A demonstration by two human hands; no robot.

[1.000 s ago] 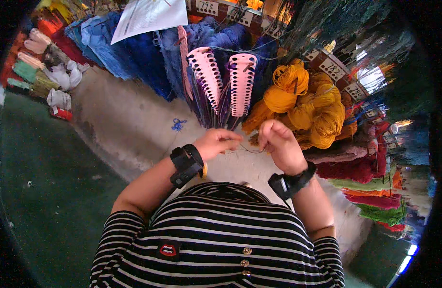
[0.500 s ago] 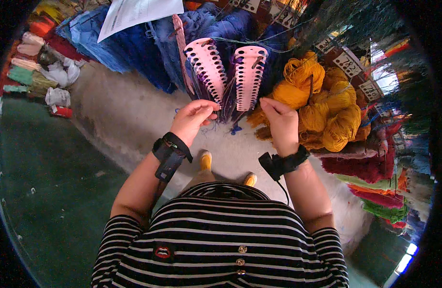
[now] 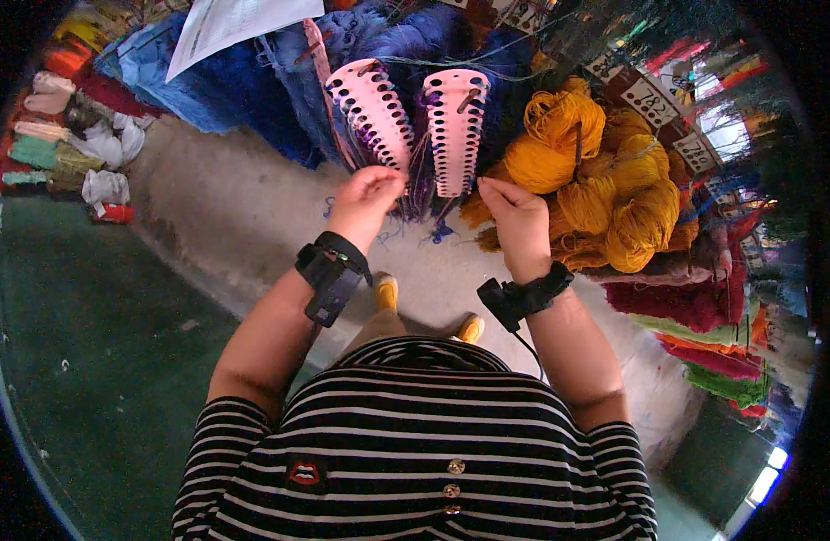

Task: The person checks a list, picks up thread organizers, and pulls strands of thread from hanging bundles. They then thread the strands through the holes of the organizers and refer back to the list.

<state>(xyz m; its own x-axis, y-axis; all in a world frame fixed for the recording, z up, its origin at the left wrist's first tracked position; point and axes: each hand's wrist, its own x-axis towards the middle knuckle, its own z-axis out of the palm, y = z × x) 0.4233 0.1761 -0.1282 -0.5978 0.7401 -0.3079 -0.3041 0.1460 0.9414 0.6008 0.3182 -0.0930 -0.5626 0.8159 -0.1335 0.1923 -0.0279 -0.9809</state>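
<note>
I have the left hand raised at the lower end of the left card, a pink one with holes along its edges. Its fingers are curled, but I am not able to say whether they grip a thread or only touch the card. My right hand is just to the right of the lower end of the right card; its thumb and forefinger are pinched together, and if something thin is between them, it is too fine for me to see.

Both cards hang in front of the blue yarn, between it and the yellow yarn. Purple and dark threads fall from them. I think the holes serve to keep the threads apart, and the cards hang near the body so that both hands reach them easily. The pinch seems to me chosen because thread is so thin. At the far left, a paper lies over the blue yarn, perhaps to be read from here.

Compared with one second ago, the hands are higher and farther apart: then a dark thread was stretched between them, nearer to the body, and now I see none there. Also the shoes have become visible below.
</note>
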